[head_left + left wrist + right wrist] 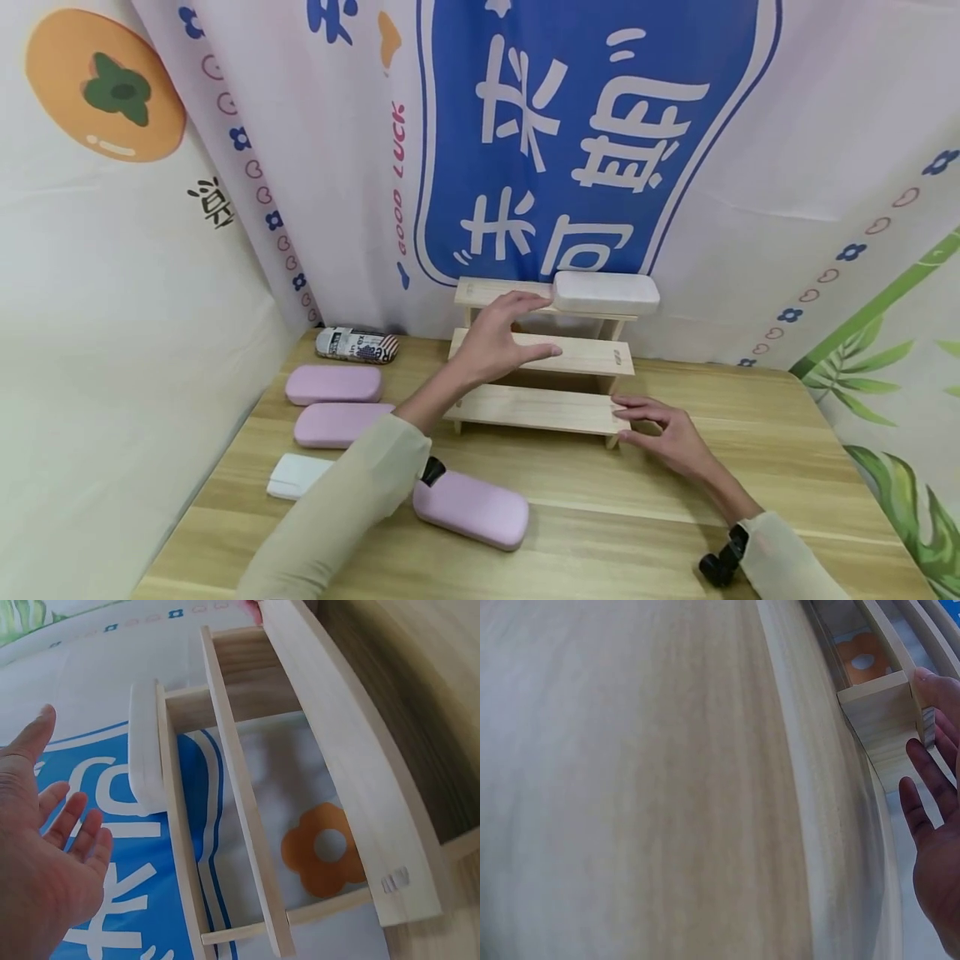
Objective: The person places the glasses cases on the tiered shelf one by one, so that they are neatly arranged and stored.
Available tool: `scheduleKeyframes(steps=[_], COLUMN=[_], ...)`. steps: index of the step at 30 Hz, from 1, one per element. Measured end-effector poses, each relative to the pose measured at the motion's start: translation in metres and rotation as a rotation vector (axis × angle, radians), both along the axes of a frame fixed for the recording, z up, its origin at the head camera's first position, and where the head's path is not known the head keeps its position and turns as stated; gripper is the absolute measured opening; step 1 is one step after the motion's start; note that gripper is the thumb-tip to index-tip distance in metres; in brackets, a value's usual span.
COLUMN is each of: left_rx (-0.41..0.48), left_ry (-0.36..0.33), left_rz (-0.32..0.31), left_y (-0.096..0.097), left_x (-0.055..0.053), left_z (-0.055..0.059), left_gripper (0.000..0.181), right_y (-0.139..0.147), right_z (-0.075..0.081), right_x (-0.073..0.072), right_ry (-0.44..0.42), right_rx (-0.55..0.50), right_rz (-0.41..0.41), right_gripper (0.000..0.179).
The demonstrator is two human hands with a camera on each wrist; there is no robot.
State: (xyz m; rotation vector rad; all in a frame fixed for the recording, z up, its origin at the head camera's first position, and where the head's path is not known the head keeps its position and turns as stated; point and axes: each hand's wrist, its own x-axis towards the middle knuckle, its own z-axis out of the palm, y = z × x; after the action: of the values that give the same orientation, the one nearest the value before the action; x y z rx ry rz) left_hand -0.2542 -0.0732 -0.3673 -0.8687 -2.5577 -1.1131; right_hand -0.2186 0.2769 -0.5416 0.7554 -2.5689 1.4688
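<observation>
A three-tier wooden stand (540, 407) stands at the back of the table. On the right of its top step lies a white glasses case (606, 295), seen also in the left wrist view. My left hand (491, 343) is over the stand's left half, fingers and thumb spread with nothing between them; its fingertips are near the case's left end. My right hand (671, 433) grips the right end of the lowest step, thumb on one edge and fingers around the end (928, 727).
Left on the table are a printed case (357, 345), two pink cases (333, 385) and a white case (296, 475), partly behind the left sleeve. Another pink case (472, 510) lies in front of the stand. A printed curtain (360, 208) hangs right behind.
</observation>
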Motion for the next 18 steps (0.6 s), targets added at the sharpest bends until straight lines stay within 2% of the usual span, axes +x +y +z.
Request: scheduleKeyframes(steps=[7, 14, 18], left_rx=[-0.017, -0.091, -0.124], left_ry=[-0.042, -0.017, -0.030], left_rz=[-0.021, -0.086, -0.124], left_y=[-0.019, -0.035, -0.043], left_x=[0.019, 0.030, 0.037], left_z=[-0.005, -0.016, -0.020], left_gripper=[0.073, 0.072, 0.070], right_y=[-0.001, 0.001, 0.001], right_z=[0.001, -0.001, 0.000], right_x=[0.000, 0.000, 0.000], right_ry=[-0.002, -0.003, 0.001], right_rx=[-0.014, 0.001, -0.001], right_rz=[0.007, 0.005, 0.005], right_gripper=[0.031, 0.032, 0.032])
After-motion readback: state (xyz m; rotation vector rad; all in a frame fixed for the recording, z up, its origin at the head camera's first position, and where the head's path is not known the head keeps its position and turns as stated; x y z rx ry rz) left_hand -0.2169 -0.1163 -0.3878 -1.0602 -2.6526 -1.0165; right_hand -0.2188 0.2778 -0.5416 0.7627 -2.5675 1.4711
